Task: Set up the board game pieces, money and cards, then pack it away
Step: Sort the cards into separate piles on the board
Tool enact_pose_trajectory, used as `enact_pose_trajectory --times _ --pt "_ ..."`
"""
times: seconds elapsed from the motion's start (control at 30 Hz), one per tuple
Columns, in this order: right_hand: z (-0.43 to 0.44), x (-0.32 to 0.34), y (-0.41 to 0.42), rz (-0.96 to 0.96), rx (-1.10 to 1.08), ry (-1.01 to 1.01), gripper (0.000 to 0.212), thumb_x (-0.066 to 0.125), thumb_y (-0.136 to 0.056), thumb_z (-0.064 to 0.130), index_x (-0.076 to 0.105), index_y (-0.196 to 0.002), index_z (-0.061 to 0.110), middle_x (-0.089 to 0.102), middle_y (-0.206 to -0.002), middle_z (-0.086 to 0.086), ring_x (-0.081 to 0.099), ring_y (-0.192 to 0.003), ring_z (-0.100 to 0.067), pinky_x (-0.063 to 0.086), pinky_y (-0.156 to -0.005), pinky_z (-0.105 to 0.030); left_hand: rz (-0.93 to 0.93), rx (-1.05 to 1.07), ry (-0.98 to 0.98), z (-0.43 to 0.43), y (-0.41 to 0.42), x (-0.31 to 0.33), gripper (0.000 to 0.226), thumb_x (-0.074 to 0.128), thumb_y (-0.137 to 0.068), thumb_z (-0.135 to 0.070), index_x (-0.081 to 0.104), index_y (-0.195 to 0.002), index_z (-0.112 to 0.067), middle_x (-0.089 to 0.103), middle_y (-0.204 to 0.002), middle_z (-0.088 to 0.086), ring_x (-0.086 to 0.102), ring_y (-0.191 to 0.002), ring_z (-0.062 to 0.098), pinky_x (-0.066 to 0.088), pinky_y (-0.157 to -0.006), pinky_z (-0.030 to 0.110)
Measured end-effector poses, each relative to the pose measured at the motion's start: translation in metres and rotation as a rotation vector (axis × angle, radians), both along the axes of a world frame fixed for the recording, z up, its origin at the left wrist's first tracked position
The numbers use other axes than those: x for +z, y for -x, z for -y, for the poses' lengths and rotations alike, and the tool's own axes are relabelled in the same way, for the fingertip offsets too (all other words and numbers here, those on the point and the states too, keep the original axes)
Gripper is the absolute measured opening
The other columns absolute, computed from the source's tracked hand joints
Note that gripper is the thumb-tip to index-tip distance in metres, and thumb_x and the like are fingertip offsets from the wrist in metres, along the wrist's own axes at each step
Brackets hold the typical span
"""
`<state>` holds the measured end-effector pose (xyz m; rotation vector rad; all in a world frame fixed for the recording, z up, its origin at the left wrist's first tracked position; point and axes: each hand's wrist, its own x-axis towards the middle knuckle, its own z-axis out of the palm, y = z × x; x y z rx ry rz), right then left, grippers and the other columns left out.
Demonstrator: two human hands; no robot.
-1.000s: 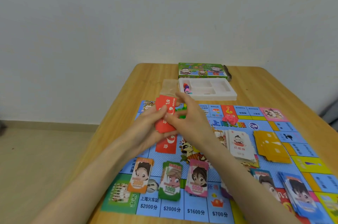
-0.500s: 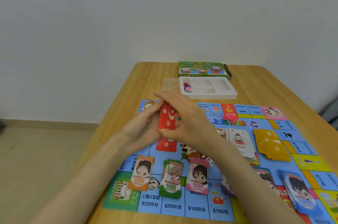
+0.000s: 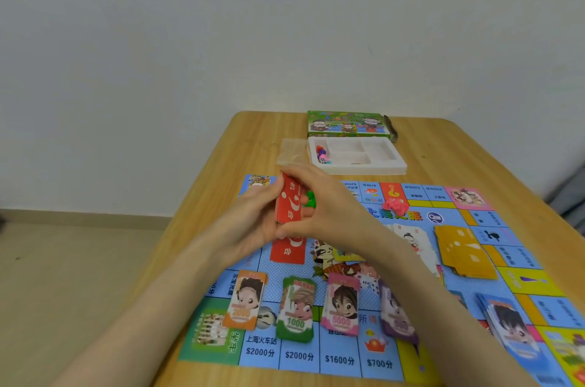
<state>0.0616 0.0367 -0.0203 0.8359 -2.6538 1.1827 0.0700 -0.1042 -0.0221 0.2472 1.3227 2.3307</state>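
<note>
Both hands hold a stack of red cards (image 3: 288, 203) upright above the game board (image 3: 354, 352). My left hand (image 3: 250, 225) grips the stack from the left, and my right hand (image 3: 323, 206) curls round its top and right edge. Another red card (image 3: 287, 250) lies flat on the board just below the hands. Money stacks lie in a row near the front: orange 2000 (image 3: 243, 301), green 1000 (image 3: 296, 307), pink 5000 (image 3: 341, 304) and a purple one (image 3: 397, 314). Small green pieces (image 3: 310, 199) show behind the held stack.
A white insert tray (image 3: 364, 165) with small pieces and the green game box (image 3: 348, 124) stand at the table's far end, beside a clear plastic bag (image 3: 292, 151). White cards (image 3: 414, 241), orange cards (image 3: 463, 250), blue notes (image 3: 509, 326) and pink pieces (image 3: 394, 205) lie on the board's right.
The red stack was turned from lying flat in my hands to standing on edge, and both hands closed in round it. The card on the board stayed put.
</note>
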Motion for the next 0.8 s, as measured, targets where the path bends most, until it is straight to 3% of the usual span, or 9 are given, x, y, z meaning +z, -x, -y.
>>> enact_pose_trajectory --times 0.13,0.23,0.3,0.4,0.5,0.63,0.8 --pt "0.002 0.014 0.001 -0.059 -0.043 -0.135 0.082 0.083 -0.066 0.030 0.043 -0.137 0.015 0.047 -0.127 0.001 0.046 -0.112 -0.008 0.039 -0.094 -0.021 -0.020 0.061 0.037 -0.001 0.001 -0.002 0.036 0.039 -0.095 -0.028 0.062 -0.101 -0.001 0.072 -0.084 0.011 0.071 -0.073 0.017 0.059 -0.065 0.028" --pt "0.003 0.030 0.001 -0.088 -0.135 -0.146 0.081 0.083 -0.067 0.035 0.044 -0.134 0.014 0.043 -0.117 0.004 0.040 -0.101 -0.004 0.032 -0.084 -0.014 -0.130 0.283 0.161 0.003 0.008 -0.006 0.038 0.035 -0.101 -0.029 0.061 -0.104 -0.002 0.070 -0.090 0.008 0.068 -0.076 0.014 0.058 -0.065 0.026" --pt "0.002 0.034 0.002 -0.034 -0.146 -0.216 0.075 0.081 -0.068 0.038 0.047 -0.130 0.013 0.037 -0.111 0.007 0.040 -0.100 -0.005 0.036 -0.083 -0.016 -0.151 0.505 0.189 0.010 0.015 -0.007 0.029 0.040 -0.101 -0.023 0.063 -0.100 -0.006 0.068 -0.092 0.005 0.068 -0.077 0.013 0.058 -0.064 0.025" --pt "0.006 0.030 -0.001 0.101 -0.082 -0.470 0.056 0.080 -0.069 0.038 0.057 -0.112 0.011 0.050 -0.104 0.002 0.052 -0.093 -0.015 0.047 -0.075 -0.026 -0.097 0.704 0.158 0.018 0.021 -0.006 0.020 0.045 -0.098 -0.014 0.063 -0.095 -0.007 0.066 -0.085 0.004 0.068 -0.069 0.011 0.057 -0.062 0.024" --pt "0.011 0.015 -0.003 0.191 -0.049 -0.568 0.059 0.081 -0.068 0.040 0.056 -0.112 0.010 0.051 -0.107 -0.004 0.050 -0.094 -0.019 0.048 -0.082 -0.035 -0.086 0.730 0.179 0.017 0.020 -0.007 0.019 0.044 -0.096 -0.009 0.063 -0.092 -0.007 0.065 -0.082 0.003 0.067 -0.064 0.010 0.056 -0.059 0.023" --pt "0.016 0.004 -0.003 0.184 -0.063 -0.602 0.071 0.079 -0.070 0.041 0.048 -0.125 0.008 0.046 -0.118 -0.006 0.046 -0.109 -0.023 0.044 -0.092 -0.038 -0.092 0.746 0.164 0.017 0.019 -0.006 0.021 0.043 -0.094 -0.003 0.063 -0.089 -0.007 0.064 -0.080 0.006 0.065 -0.060 0.011 0.055 -0.056 0.022" --pt "0.017 0.002 -0.004 0.178 -0.045 -0.649 0.054 0.077 -0.071 0.045 0.053 -0.104 0.009 0.045 -0.102 -0.004 0.043 -0.092 -0.019 0.046 -0.083 -0.038 -0.099 0.737 0.162 0.017 0.019 -0.005 0.020 0.043 -0.094 -0.002 0.062 -0.090 -0.006 0.062 -0.078 0.005 0.062 -0.056 0.009 0.054 -0.053 0.021"
